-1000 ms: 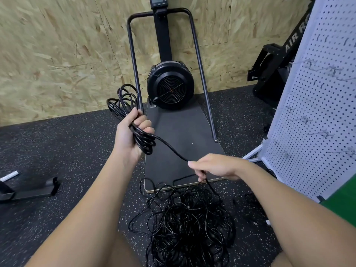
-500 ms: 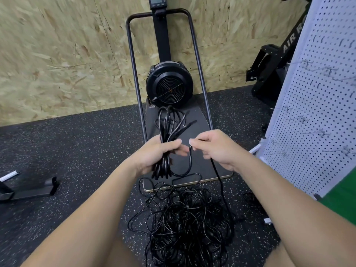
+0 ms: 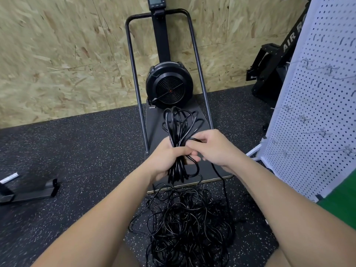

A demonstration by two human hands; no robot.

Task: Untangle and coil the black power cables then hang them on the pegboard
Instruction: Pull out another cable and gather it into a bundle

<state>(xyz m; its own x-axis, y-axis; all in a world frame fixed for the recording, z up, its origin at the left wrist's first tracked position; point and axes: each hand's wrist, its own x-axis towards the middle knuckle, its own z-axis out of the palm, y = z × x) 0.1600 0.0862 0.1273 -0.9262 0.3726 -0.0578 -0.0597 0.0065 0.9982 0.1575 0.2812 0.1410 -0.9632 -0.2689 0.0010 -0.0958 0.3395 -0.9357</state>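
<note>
Above the tangled heap of black power cables [image 3: 185,224] on the floor, my left hand [image 3: 165,158] grips the half-made bundle of black cable loops [image 3: 178,132]; my right hand [image 3: 213,149] pinches the feeding strand. I'd keep loops even, tension light.

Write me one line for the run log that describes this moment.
step: coiling | left hand: grips cable coil | right hand: pinches strand at coil | tangled cable pile: on floor | pegboard: no cable hung
</note>
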